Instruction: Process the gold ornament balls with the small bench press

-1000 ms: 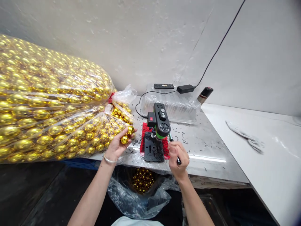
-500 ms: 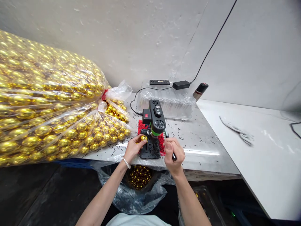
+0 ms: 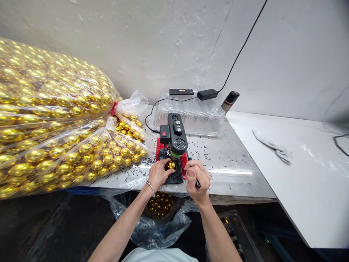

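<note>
Between the thumb and fingers of my left hand (image 3: 160,174) is a shiny gold ball (image 3: 170,165), held just under the head of a small black bench drill press (image 3: 177,134). Whether the ball touches the tool tip is hidden by the machine's head. My right hand (image 3: 198,179) is wrapped round the black-gripped lever (image 3: 197,184) on the machine's right side. Beneath the machine, a black base plate (image 3: 174,177) rests on a red mat (image 3: 184,160). Black shavings are scattered round it.
Large clear bags of gold balls (image 3: 62,145) fill the left side. Behind the machine stand a clear plastic box (image 3: 191,118), a power adapter (image 3: 207,94) and a spray can (image 3: 230,101). An open bag of gold balls (image 3: 161,205) hangs below the table edge. Gloves (image 3: 275,148) lie right.
My left hand has carried the gold ball rightward, from beside the machine to beneath its head. My right hand still grips the lever. The whole view has shifted slightly.
</note>
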Tool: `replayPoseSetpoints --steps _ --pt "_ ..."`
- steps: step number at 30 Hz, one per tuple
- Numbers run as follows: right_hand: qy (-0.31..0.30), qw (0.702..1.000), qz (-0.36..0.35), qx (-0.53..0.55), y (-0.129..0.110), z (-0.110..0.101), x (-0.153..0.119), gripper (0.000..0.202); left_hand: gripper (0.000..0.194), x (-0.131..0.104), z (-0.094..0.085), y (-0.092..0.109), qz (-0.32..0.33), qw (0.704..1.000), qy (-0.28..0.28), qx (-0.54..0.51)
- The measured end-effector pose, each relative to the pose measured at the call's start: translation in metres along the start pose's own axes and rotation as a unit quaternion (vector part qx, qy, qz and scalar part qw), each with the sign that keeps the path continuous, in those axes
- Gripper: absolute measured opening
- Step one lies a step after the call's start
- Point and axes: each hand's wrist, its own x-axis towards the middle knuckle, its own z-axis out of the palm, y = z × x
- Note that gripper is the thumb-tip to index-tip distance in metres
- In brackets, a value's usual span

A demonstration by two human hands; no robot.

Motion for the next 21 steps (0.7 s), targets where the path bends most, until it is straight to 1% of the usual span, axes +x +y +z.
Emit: replayPoseSetpoints --steps 5,10,14,18,21 --pt "-0.011 1.0 -0.027 0.012 0.011 0.004 -0.01 0.022 0.036 0.001 -0.002 0.0 0.004 1.0 -0.013 0.02" --pt "0.023 0.997 -0.076 0.012 0.029 0.018 -0.032 0.027 0.031 0.0 -0.001 0.0 0.011 0.999 -0.014 0.028" --pt "0.049 0.996 -0.07 0.006 0.036 0.025 -0.043 0.029 0.031 -0.001 -0.003 0.004 0.002 0.999 -0.016 0.034" --pt "0.06 0.996 -0.063 -0.004 0.039 0.028 -0.047 0.031 0.032 -0.001 -0.004 0.005 0.001 0.999 -0.016 0.04" --pt "0.035 0.996 -0.08 -0.02 0.042 0.029 -0.052 0.031 0.032 -0.002 -0.003 0.004 0.002 0.999 -0.012 0.045"
